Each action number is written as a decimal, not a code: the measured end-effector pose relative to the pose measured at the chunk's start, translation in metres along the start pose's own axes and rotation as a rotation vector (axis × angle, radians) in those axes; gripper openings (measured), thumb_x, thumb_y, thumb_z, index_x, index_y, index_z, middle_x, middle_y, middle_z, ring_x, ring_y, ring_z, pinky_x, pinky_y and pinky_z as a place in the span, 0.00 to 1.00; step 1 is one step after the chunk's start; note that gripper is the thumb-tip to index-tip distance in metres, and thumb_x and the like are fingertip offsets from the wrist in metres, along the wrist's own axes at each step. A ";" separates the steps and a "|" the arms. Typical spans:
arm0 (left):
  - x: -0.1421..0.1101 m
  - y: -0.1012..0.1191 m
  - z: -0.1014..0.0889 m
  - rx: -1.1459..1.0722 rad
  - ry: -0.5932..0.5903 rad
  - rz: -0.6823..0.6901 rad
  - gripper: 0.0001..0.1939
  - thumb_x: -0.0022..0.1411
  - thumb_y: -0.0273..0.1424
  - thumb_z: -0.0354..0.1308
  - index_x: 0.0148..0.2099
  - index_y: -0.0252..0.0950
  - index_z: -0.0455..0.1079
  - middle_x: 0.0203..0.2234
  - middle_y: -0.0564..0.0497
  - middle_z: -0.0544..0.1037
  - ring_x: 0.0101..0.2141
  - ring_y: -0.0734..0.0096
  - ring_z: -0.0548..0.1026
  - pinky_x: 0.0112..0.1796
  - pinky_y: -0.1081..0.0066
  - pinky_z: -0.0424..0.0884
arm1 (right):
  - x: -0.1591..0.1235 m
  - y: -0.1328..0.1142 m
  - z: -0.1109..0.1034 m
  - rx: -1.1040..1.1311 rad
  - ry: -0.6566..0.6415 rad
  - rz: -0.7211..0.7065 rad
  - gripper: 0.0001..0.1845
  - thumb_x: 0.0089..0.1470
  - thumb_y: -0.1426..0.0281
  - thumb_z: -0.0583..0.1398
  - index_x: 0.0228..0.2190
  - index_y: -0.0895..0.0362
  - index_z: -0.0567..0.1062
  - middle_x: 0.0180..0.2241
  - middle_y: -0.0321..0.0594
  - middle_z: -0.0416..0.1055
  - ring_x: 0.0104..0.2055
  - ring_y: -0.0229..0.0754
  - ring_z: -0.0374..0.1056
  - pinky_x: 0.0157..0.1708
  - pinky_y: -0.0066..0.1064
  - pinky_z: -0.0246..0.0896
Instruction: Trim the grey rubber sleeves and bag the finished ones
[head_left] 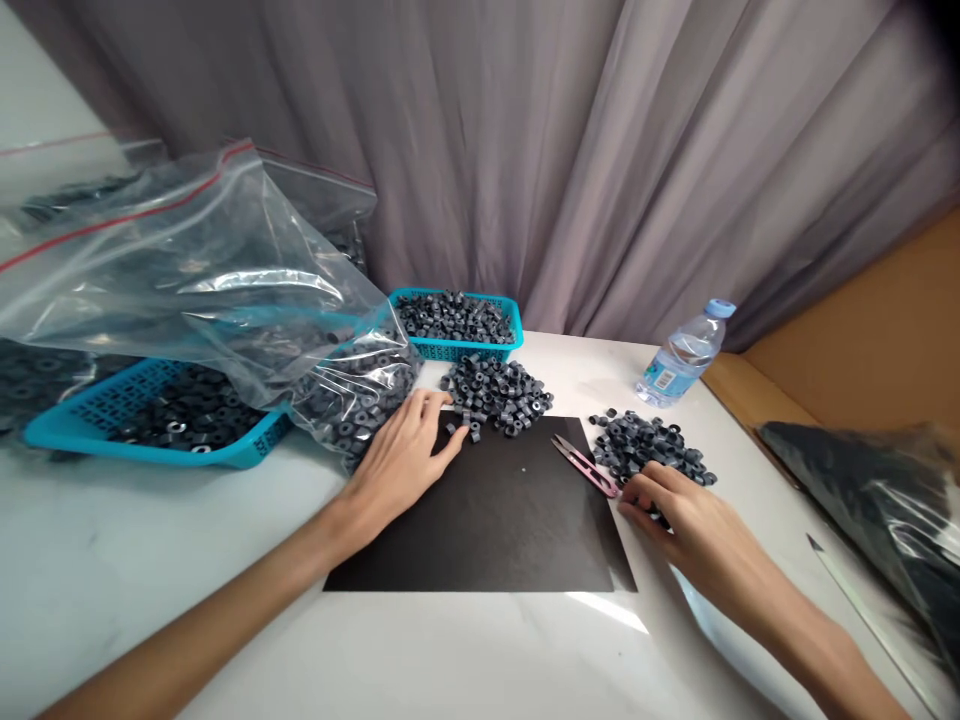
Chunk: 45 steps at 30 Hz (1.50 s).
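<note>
My left hand [405, 455] lies at the far left corner of a black mat [495, 520], fingers stretched toward a heap of small dark grey rings [499, 392], fingertips touching its loose pieces. My right hand [679, 515] rests at the mat's right edge with its fingers curled down on a few rings from a second heap [649, 448]. Pink thread snips [583, 466] lie between the two heaps, just left of my right hand.
A teal basket of rings [459, 322] stands behind the mat. A second teal basket [150, 420] sits at the left under big clear bags of rings [225, 290]. A water bottle [684, 355] lies at the right, by a cardboard wall [870, 330] and a dark bag [877, 490].
</note>
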<state>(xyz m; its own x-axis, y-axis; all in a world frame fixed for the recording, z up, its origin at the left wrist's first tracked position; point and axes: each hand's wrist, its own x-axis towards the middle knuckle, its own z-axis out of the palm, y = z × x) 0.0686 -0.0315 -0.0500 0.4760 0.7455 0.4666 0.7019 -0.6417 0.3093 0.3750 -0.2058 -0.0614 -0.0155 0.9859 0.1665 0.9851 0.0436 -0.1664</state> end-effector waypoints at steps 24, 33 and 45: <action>0.001 -0.004 0.015 -0.265 -0.021 -0.077 0.13 0.66 0.40 0.63 0.45 0.39 0.66 0.38 0.51 0.77 0.35 0.66 0.79 0.42 0.63 0.77 | 0.038 -0.028 -0.013 -0.188 -0.076 0.072 0.07 0.65 0.64 0.60 0.38 0.54 0.68 0.39 0.40 0.73 0.36 0.46 0.75 0.24 0.32 0.46; 0.007 0.007 0.026 -0.251 -0.065 -0.022 0.10 0.64 0.32 0.65 0.39 0.39 0.64 0.40 0.53 0.69 0.40 0.67 0.77 0.46 0.63 0.75 | 0.050 -0.039 0.005 -0.191 -0.007 0.093 0.11 0.67 0.63 0.58 0.34 0.56 0.67 0.37 0.40 0.75 0.33 0.45 0.76 0.22 0.31 0.41; 0.006 0.004 0.026 -0.233 -0.046 -0.027 0.15 0.64 0.32 0.66 0.45 0.40 0.61 0.45 0.52 0.66 0.41 0.68 0.76 0.49 0.61 0.76 | 0.037 -0.054 0.016 -0.048 0.405 -0.127 0.17 0.72 0.59 0.50 0.34 0.55 0.69 0.29 0.34 0.70 0.23 0.36 0.68 0.22 0.29 0.52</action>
<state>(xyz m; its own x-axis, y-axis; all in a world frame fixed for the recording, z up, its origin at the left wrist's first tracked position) 0.0882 -0.0251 -0.0674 0.4861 0.7667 0.4195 0.5758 -0.6420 0.5063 0.3183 -0.1695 -0.0618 -0.0778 0.8298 0.5527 0.9868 0.1431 -0.0760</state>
